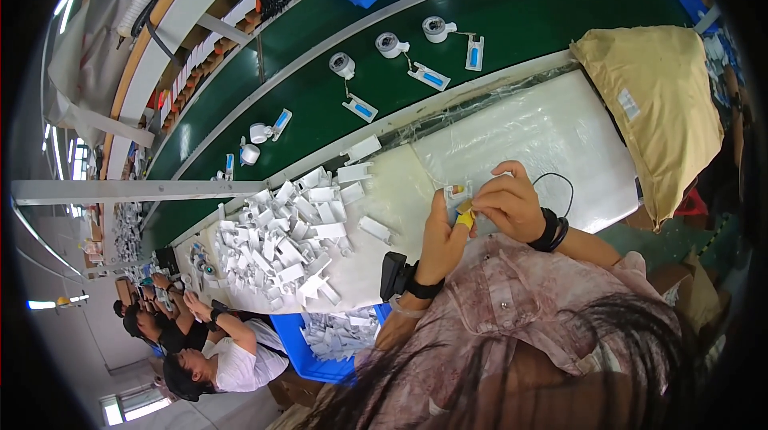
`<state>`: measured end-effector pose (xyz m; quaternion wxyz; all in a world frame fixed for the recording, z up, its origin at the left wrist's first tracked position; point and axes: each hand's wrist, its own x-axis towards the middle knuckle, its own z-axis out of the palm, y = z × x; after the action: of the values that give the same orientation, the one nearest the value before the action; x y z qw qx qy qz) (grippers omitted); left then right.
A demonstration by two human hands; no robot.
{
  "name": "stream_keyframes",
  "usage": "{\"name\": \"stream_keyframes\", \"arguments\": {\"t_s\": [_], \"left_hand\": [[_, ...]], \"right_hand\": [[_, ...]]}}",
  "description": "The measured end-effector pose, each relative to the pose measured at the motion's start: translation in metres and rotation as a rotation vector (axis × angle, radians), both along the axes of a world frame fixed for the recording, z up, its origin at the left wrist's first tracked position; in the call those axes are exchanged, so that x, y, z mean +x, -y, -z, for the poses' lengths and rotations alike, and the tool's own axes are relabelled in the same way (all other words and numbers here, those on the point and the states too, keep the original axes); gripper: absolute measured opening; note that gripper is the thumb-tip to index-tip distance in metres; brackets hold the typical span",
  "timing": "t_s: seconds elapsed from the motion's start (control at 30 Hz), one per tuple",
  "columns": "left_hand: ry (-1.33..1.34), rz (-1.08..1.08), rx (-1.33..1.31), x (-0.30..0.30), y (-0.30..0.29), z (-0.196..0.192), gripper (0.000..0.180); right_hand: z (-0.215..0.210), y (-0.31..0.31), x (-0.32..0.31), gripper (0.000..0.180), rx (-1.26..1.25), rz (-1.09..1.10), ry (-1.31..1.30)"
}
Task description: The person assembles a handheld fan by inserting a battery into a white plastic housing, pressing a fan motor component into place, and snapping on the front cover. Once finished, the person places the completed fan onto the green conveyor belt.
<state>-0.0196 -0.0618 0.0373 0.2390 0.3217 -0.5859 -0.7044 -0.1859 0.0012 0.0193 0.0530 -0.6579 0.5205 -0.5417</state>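
My left hand (442,238) is closed above the near edge of the worktable, with yellow wraps on its fingertips. Between its thumb and fingers is a small pale plastic piece (458,197), mostly hidden. My right hand (512,204) meets it from the right, thumb and forefinger pinched together close by the left thumb; what they grip is too small to make out. To the left spreads a large heap of white plastic housings (292,230). A single white housing (376,229) lies apart between the heap and my left hand.
Beyond the table runs a green conveyor belt (304,126) with several round white units tied to blue-marked pieces. A blue bin (300,354) of white parts stands at the left. A brown sack (652,110) rests at the right. Several co-workers (232,366) sit further left.
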Motion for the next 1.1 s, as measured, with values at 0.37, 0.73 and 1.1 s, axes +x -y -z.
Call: {"name": "stream_keyframes", "arguments": {"t_s": [0.37, 0.73, 1.1], "left_hand": [[0.021, 0.042, 0.003, 0.001, -0.005, 0.0, 0.042], [-0.035, 0.068, -0.138, 0.005, -0.003, 0.008, 0.041], [0.119, -0.065, -0.151, -0.001, -0.01, 0.012, 0.031]], "right_hand": [[0.0, -0.003, -0.002, 0.025, 0.019, -0.015, 0.009], [0.001, -0.001, 0.004, 0.018, 0.036, 0.022, 0.034], [0.0, 0.001, -0.002, 0.019, 0.062, -0.017, 0.017]]}}
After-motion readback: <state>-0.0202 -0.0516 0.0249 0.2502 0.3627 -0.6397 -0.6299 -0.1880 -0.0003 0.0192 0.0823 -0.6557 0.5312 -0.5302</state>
